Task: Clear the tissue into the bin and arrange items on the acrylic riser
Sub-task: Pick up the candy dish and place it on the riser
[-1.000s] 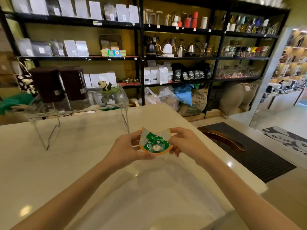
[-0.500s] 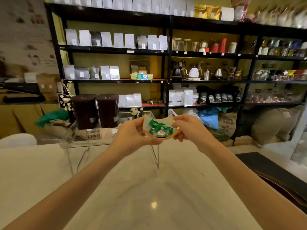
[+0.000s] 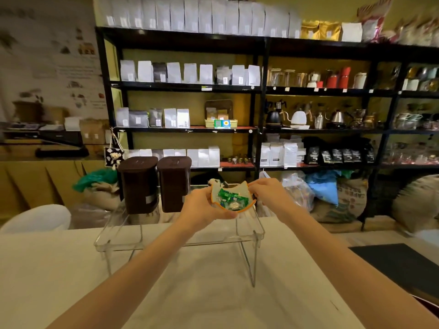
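Counter (image 3: 71, 269) nearest, bare; above it left hand (image 3: 204, 205) and right hand (image 3: 268, 193) pinch the dish (image 3: 234, 198) of green candies (image 3: 229, 197) over the riser (image 3: 180, 236). Risk: tilting spills candies; setting down nudges canisters (image 3: 139, 184) or the half-hidden figurine (image 3: 215, 182) behind.

The bench (image 3: 71, 281) has a pale, glossy top. A clear acrylic riser (image 3: 180, 238) stands on it toward the far edge, on transparent legs. Two dark brown lidded canisters (image 3: 139, 186) (image 3: 174, 184) stand side by side on the left half of the riser's shelf.
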`<state>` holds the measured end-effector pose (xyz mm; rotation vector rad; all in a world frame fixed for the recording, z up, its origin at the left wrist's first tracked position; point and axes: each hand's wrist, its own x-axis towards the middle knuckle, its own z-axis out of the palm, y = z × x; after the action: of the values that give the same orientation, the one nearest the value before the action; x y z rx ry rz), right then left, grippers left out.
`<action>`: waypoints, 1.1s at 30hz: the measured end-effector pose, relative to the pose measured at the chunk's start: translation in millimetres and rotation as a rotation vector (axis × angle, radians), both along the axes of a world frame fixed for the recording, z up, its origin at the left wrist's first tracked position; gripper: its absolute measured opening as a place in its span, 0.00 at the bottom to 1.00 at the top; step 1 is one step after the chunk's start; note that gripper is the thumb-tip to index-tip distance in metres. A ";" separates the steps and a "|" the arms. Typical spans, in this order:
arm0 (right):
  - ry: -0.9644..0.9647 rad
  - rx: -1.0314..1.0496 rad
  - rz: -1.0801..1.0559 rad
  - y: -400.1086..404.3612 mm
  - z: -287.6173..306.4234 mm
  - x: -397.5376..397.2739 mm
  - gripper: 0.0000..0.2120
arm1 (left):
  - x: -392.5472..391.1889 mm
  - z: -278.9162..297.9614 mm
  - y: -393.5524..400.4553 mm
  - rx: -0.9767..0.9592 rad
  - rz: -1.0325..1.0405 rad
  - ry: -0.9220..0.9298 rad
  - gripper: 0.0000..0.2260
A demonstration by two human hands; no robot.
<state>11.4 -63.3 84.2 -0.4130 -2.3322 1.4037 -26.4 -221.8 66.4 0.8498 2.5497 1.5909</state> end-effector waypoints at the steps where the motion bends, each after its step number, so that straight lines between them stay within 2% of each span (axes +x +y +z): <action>1: -0.001 0.006 -0.008 1.7 -3.1 -4.6 0.12 | -3.1 -2.9 1.1 -0.011 -0.001 -0.003 0.23; 8: -0.008 0.125 -0.025 7.7 -16.5 -20.3 0.15 | -21.2 -11.1 6.3 -0.058 -0.004 -0.054 0.21; 17: -0.003 0.140 0.005 9.0 -18.9 -26.4 0.12 | -24.2 -11.2 11.8 -0.078 0.000 -0.083 0.21; 29: -0.007 0.223 -0.006 0.5 -19.7 -26.7 0.14 | -23.6 -9.1 14.1 -0.207 -0.033 -0.032 0.22; 33: -0.074 0.251 0.016 -2.0 -14.4 -21.0 0.15 | -21.2 -4.0 14.1 -0.255 -0.035 -0.004 0.21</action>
<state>-9.6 -65.3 69.8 -0.3789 -2.5355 1.0995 -47.6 -207.7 62.4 0.8559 2.6416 1.2210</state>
